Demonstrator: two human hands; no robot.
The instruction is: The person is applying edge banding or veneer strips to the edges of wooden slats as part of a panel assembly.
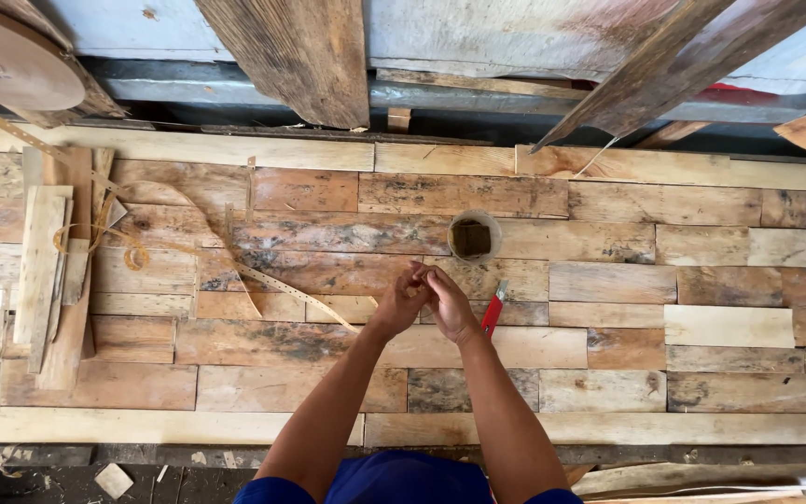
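Left hand (401, 303): fingers curled, tips meeting the right hand's; whether anything sits in the grip I cannot tell.
Right hand (450, 303): fingers bent in against the left, grip contents hidden.
Red knife (493, 310): flat on the tabletop (608, 345) just beside the right wrist, long axis running up-right to down-left.
Small cup (473, 236): upright, just beyond the hands.
Veneer strip (277, 285): slanting from the roll (6, 61) toward the left hand.

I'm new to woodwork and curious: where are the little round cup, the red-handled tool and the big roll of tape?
Round cup (474, 237): head view, its dark inside.
Red-handled tool (492, 317): head view, the red handle beside the right hand.
Roll of tape (20, 70): head view, its flat brown face.
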